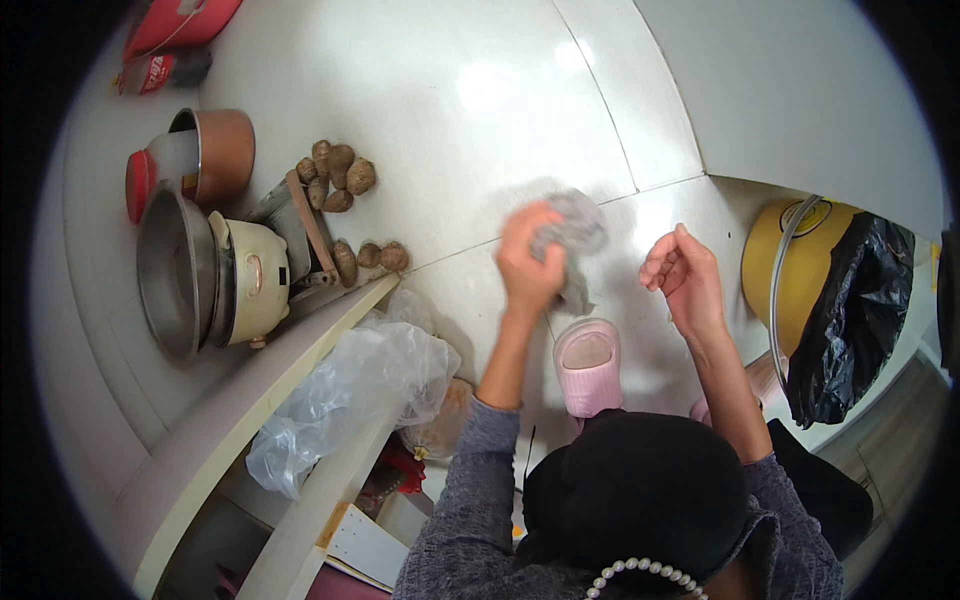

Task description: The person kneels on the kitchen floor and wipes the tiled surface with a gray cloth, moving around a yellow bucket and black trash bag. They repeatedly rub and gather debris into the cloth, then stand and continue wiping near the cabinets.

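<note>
My left hand (529,259), slightly blurred, grips a crumpled grey cloth (576,225) just above the white tiled floor (465,187); whether the cloth touches the tiles cannot be told. The cloth's lower end hangs towards a pink slipper (591,360) on my foot. To the right, my right hand (682,281) is raised over the floor with nothing in it, its fingers loosely curled and apart from the cloth.
A yellow bucket (772,262) lined with a black bag stands right, beside a white panel (810,90). Several brown tubers (361,176), a cream cooker pot (259,281), a metal basin (176,274) and a copper-coloured pot (229,154) are left. Clear plastic bags (360,375) hang over a shelf edge.
</note>
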`<state>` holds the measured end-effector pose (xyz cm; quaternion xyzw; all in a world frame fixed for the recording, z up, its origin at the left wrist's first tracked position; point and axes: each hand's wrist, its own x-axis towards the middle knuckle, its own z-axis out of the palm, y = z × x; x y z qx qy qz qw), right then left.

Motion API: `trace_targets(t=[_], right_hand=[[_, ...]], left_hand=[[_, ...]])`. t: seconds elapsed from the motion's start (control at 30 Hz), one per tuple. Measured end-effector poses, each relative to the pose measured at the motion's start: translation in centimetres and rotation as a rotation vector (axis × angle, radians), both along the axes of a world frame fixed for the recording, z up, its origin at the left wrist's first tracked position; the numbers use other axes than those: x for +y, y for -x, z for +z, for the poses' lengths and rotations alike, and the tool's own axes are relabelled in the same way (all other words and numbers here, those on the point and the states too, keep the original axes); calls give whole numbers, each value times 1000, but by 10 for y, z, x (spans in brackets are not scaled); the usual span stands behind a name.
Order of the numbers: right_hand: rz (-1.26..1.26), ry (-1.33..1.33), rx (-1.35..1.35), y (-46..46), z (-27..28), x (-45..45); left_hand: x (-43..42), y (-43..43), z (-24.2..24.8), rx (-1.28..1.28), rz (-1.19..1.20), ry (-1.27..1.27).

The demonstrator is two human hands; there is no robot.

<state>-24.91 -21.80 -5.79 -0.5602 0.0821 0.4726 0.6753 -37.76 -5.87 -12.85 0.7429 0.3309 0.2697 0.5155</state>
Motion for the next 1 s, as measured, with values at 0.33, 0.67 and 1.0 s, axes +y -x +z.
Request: trace_targets(t=[0.33,0.67,1.0], right_hand=[[272,121,-329,18,-27,94],[431,232,-600,13,-53,139],[437,255,-614,8,-48,140]], left_hand=[[176,-77,4,1101,-34,-209],[161,-73,1,1067,-18,-263],[174,-83,3,1090,-10,-305]])
